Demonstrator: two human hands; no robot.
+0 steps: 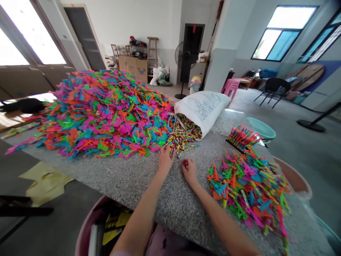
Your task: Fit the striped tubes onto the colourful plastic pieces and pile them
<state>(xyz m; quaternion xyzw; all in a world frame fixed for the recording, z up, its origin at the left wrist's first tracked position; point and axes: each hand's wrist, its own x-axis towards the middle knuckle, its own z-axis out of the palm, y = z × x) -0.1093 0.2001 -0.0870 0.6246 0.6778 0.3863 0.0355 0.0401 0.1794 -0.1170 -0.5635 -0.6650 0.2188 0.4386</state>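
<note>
My left hand [166,160] reaches with fingers apart to the near edge of a heap of short, patterned tubes [183,137] in yellow, red and blue. These tubes spill from the mouth of a white woven sack [204,106] lying on its side. Just to the right, my right hand [189,171] is closed above the table, and a small dark red piece [184,163] shows at its fingertips. What that piece is, I cannot make out. Left of the tubes rises a large mound of plastic pieces [106,113] in pink, blue, green and orange.
Plastic pieces joined to tubes [250,188] lie in a pile on the right of the speckled stone table [128,177]. Behind them stands a black rack [236,145] of upright tubes. Basins [261,128] stand beyond the right edge; a pink tub [86,227] sits below the front edge.
</note>
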